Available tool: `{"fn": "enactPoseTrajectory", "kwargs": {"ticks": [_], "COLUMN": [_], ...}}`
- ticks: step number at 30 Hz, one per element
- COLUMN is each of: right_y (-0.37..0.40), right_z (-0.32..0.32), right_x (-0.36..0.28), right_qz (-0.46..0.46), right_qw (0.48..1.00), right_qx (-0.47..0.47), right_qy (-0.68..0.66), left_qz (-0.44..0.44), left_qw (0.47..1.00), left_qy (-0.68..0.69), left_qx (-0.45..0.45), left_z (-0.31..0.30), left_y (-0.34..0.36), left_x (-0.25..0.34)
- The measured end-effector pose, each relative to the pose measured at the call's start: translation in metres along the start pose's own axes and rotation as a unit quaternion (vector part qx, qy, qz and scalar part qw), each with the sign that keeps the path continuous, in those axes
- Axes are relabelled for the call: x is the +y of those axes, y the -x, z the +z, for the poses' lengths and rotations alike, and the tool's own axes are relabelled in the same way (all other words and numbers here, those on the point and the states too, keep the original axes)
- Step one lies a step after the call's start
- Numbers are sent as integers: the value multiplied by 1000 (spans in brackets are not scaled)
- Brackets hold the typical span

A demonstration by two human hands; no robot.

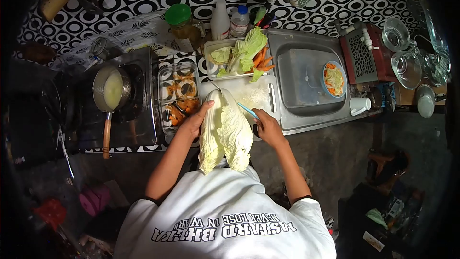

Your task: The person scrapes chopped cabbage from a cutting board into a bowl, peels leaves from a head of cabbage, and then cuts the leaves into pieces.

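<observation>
The cabbage, at the frame's centre, is pinched along its side by the fingers of the left hand, apparently to steady its top near the blue-handled knife that the right hand grips with curled fingers.

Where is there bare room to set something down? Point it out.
The sink looks bare left of the shredded-vegetable bowl. A smaller patch: the cutting board between vegetable tub and blue-handled knife. Crowded: the counter behind the tub, and around the glassware.
</observation>
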State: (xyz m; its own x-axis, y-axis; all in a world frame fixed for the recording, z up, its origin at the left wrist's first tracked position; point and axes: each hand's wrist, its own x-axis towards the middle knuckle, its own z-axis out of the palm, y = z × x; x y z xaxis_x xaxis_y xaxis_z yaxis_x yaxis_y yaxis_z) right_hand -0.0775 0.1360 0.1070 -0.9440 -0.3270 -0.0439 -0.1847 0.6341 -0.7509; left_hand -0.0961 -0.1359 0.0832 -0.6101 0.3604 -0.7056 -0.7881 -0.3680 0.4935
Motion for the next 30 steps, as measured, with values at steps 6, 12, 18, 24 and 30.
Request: {"fn": "enactPoseTrajectory", "kwargs": {"ticks": [6,12,18,24,30], "right_y": [-2,-12,-13,-4,-5], "right_z": [13,12,26,23,14], "right_x": [-1,-26,-4,-1,13], "right_qz": [36,-11,-40,13,-27], "right_qw": [999,989,998,1000,999], "right_qx": [-13,-12,10,-8,0], "right_qy": [9,-150,-45,-10,-33], "left_qz": [-23,-12,-19,4,45], "left_qw": [1000,999,999,1000,999], "left_qy": [-16,-25,-27,13,-9], "left_qx": [6,-14,-14,25,7], "left_z": [-11,-2,-9,-1,16], "left_y": [-6,-12,-13,-15,-20], "left_x": [0,-11,-16,-30,-34]}}
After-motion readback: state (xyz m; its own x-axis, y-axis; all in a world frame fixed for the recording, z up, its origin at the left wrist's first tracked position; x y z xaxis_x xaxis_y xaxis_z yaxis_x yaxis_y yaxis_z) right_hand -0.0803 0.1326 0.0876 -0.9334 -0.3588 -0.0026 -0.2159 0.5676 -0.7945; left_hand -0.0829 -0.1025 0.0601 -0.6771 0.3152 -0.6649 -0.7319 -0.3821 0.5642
